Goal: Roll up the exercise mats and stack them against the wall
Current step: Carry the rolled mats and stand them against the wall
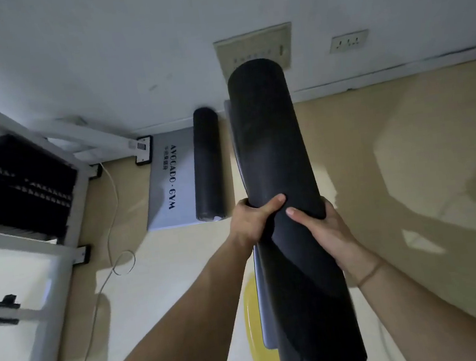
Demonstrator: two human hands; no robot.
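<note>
A: We see both hands wrapped around one rolled black mat, held up off the floor and pointing toward the wall.

B: Agreed. The left hand grips it from the left, thumb across the front, fingers curled behind. The right hand clasps it from the right, thumb lying on the front face. Both are closed firmly on the roll, about midway along it.

A: We notice the outer layer hangs loose near the lower end, so the roll is not tight there. A thin band sits on the right wrist.

B: A second rolled mat lies on the floor with its far end at the foot of the wall. It rests along the right edge of a flat grey mat printed "AVOCADO · GYM", which also reaches the wall.

A: To the left we see a white metal frame with black weight plates, and a white cable looping over the floor.

B: On the wall, we make out a panel behind the held roll's far end and a socket to its right. Something yellow shows beneath the roll; we cannot tell what.
</note>
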